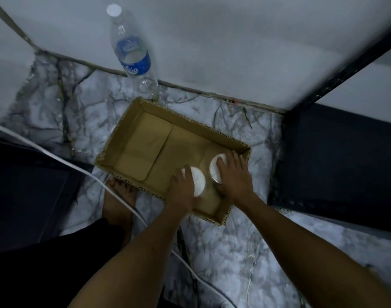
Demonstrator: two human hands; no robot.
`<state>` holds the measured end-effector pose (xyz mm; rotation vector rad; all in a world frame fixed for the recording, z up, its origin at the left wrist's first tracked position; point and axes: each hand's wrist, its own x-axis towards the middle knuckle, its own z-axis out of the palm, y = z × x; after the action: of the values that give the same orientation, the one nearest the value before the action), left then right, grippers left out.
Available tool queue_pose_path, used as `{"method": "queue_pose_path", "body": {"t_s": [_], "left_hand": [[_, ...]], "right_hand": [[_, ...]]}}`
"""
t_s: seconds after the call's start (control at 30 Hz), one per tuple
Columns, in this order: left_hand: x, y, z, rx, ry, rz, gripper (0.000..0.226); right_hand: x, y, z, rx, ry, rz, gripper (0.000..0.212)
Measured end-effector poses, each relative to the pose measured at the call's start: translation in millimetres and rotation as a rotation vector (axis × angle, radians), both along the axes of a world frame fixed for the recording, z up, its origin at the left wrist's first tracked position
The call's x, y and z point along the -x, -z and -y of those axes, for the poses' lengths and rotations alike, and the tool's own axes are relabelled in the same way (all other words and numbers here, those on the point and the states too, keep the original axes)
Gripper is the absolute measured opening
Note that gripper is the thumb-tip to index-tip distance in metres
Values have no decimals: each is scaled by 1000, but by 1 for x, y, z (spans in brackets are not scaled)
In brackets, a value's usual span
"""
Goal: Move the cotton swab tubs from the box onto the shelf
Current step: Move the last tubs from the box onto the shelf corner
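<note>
Cardboard box (145, 138) holds only two white tubs (199, 181); left hand (182, 190) and right hand (233, 174) each grip one, neither lifted yet.

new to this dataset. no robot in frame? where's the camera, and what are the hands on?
No robot here: a person works with bare hands. The single picture comes from a wide-angle camera worn on the head, looking down, so both forearms enter from the bottom. On the grey-veined marble floor sits an open brown cardboard box. In its near right end stand two round tubs with white lids. The left hand grips the left white-lidded tub; the right hand grips the right white-lidded tub. Neither tub looks lifted yet. Behind the box stands a clear plastic water bottle with a blue label. A white cable crosses the floor past a bare foot.
</note>
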<state>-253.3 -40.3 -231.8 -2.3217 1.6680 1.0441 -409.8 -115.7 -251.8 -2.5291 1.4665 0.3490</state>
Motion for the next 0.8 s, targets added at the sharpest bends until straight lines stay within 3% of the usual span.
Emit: {"method": "queue_pose_path", "body": {"t_s": [0.17,0.33,0.47,0.67,0.8], "left_hand": [[-19,-15,3,40,-105,-173,117],[-45,-41,-4,185,-280,-168,116],[-72,-74,-17,269,-415,-125,112],[-107,-133,-59,462,-519,-139,104],[-134,-181,-93,554,-554,-100,95]], "right_hand": [[-11,-19,1,-140,129,97,74],[-31,-42,-23,-281,381,337,85],[-54,-64,-52,-273,515,552,96],[-96,-126,-78,-139,402,690,92],[-128,-168,-94,-178,307,851,84]]}}
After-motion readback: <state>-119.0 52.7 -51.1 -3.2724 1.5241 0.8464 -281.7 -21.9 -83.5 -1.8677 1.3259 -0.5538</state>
